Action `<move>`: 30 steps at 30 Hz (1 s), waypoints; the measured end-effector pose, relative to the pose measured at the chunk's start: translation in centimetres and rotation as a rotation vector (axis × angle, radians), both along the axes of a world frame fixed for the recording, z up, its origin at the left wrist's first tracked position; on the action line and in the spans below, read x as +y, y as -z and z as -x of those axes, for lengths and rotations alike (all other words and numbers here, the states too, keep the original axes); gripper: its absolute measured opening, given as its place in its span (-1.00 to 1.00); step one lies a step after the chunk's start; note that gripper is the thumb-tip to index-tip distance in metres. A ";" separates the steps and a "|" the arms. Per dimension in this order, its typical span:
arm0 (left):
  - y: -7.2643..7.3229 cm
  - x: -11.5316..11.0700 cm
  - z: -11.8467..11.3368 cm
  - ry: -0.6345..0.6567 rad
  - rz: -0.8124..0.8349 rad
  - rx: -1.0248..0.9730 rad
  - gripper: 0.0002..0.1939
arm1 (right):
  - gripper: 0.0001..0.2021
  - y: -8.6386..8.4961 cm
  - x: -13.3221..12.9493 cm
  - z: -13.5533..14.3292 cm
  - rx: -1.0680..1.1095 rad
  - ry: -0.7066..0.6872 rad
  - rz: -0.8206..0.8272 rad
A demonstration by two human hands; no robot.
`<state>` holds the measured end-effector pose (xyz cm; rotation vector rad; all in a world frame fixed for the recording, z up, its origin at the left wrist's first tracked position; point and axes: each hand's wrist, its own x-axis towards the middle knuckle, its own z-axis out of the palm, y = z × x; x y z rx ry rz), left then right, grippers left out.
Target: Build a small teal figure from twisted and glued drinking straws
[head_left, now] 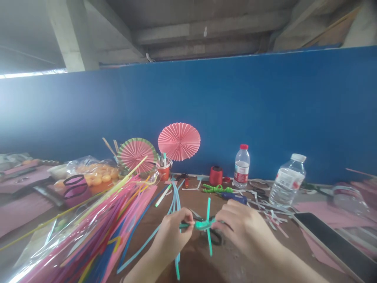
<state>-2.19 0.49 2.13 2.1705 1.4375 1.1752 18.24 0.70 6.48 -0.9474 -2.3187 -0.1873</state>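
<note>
Between my hands is a teal green pipe cleaner (203,225), wound thick in the middle, with a straight piece crossing it upright. My left hand (173,230) pinches its left end between thumb and fingers. My right hand (240,224) is closed on its right end, fingers curled over it. Light blue pipe cleaners (176,198) run along the table beside and beneath my left hand. A dark looped handle (217,237), perhaps of scissors, lies partly hidden under the work.
On the left lies a plastic bag of colourful pipe cleaners (97,236). Behind stand pink paper fans (179,141), a cup of pens (163,172), a red spool (216,175) and water bottles (242,167). A phone (332,243) and paper scraps (273,218) lie right. A blue wall (235,102) rises behind.
</note>
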 end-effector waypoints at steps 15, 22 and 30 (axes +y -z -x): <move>-1.3 -1.4 -0.2 0.472 0.528 -0.590 -0.74 | -0.86 -0.8 3.2 -2.6 0.235 -0.211 0.756; -1.1 -1.5 -0.6 0.515 0.523 -0.831 -0.69 | -0.84 2.8 4.3 -1.0 0.441 -0.386 1.027; -0.4 0.4 0.1 -0.027 0.181 -0.953 -0.78 | -0.80 5.4 2.4 1.2 0.230 -0.094 0.459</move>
